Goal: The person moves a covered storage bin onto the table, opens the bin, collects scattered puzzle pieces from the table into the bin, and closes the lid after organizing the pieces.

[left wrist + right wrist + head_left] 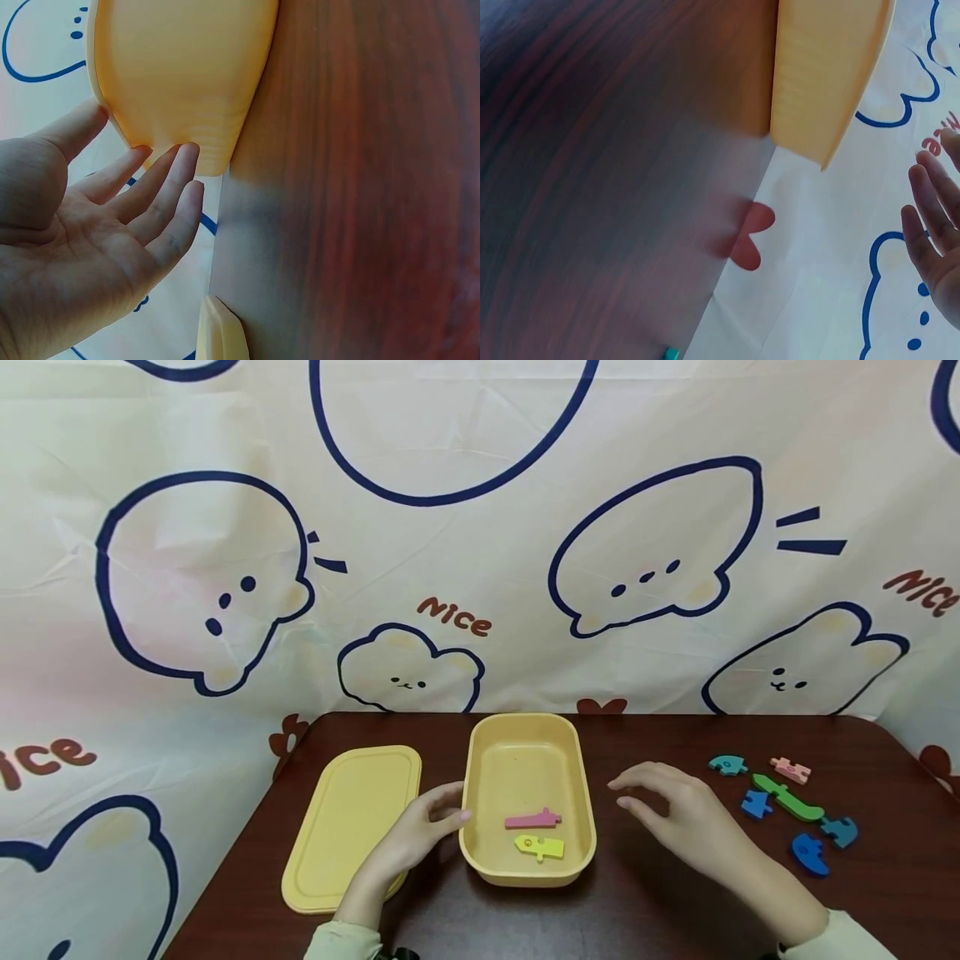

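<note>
A yellow plastic box (528,768) stands on the table with its open top up. Inside it, near the front, lie a pink puzzle piece (532,820) and a yellow puzzle piece (540,847). My left hand (420,827) is at the box's left side, thumb at the rim and loosely extended fingers (180,169) against the outer wall. To the right of the box, my right hand (678,814) hovers over the table with nothing in it, thumb and fingers apart. In the right wrist view, that hand (937,232) shows only partly at the right edge.
Left of the box lies a flat yellow lid (352,827). Several puzzle pieces are scattered at the right: green (787,797), salmon pink (791,770), teal (727,765) and blue (810,854) among them. Behind the dark wooden table (645,902) hangs a printed cloth (517,568).
</note>
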The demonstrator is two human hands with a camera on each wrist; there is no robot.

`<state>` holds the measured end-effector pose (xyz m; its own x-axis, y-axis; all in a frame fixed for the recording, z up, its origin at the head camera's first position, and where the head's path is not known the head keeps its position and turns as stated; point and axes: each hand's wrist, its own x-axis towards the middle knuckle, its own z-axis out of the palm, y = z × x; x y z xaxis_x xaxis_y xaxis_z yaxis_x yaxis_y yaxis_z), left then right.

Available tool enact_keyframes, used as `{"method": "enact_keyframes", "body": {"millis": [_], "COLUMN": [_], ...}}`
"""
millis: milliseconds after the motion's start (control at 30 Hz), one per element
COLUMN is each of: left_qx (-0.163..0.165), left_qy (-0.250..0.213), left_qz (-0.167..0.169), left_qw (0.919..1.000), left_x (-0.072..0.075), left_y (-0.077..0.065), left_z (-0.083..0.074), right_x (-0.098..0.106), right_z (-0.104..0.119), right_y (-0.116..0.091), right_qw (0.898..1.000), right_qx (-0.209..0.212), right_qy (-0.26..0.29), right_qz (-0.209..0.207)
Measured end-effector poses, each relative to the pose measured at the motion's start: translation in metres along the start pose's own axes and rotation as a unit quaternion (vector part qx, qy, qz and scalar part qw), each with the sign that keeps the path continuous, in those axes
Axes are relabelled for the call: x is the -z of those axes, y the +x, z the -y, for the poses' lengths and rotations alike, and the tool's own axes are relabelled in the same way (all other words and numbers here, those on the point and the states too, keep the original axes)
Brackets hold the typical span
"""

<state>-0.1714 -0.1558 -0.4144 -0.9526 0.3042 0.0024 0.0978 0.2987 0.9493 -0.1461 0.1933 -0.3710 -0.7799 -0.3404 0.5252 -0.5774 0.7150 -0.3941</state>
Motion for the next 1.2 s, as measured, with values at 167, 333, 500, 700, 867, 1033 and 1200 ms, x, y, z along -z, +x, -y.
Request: {"method": "enact_keyframes", "body": {"millis": [167, 333, 500, 700, 867, 1033, 1200], "left_qx": [0.004, 0.005, 0.004, -0.002, 0.0, 0.004, 0.007], "left_qy": [0.003, 0.004, 0.007, -0.001, -0.008, -0.003, -0.002], "left_qz": [-0.001, -0.001, 0.0, 0.013, 0.018, 0.011, 0.006], "left_qw": [1.0, 1.0, 1.0, 0.9999, 0.9998, 0.9999, 1.0], "left_x": [0.0, 0.0, -0.001, -0.002, -0.002, 0.0, 0.001], "left_y": [0.001, 0.002, 0.003, 0.005, 0.004, 0.001, -0.001], "left_z": [-0.002, -0.002, -0.002, -0.002, -0.002, -0.001, -0.001], "right_x": [0.007, 0.012, 0.017, 0.023, 0.026, 0.028, 0.031], "right_z": [-0.006, -0.013, -0.021, -0.03, -0.035, -0.04, -0.046], "right_y": [-0.005, -0.013, -0.021, -0.031, -0.037, -0.041, -0.046], "right_qw": [1.0, 0.999, 0.999, 0.999, 0.998, 0.998, 0.998], "right_qx": [-0.008, -0.011, -0.004, -0.019, -0.025, -0.025, -0.015], "right_qy": [-0.016, -0.032, -0.032, -0.044, -0.046, -0.048, -0.052], "right_qz": [-0.008, -0.017, -0.026, -0.026, -0.027, -0.022, -0.026]}}
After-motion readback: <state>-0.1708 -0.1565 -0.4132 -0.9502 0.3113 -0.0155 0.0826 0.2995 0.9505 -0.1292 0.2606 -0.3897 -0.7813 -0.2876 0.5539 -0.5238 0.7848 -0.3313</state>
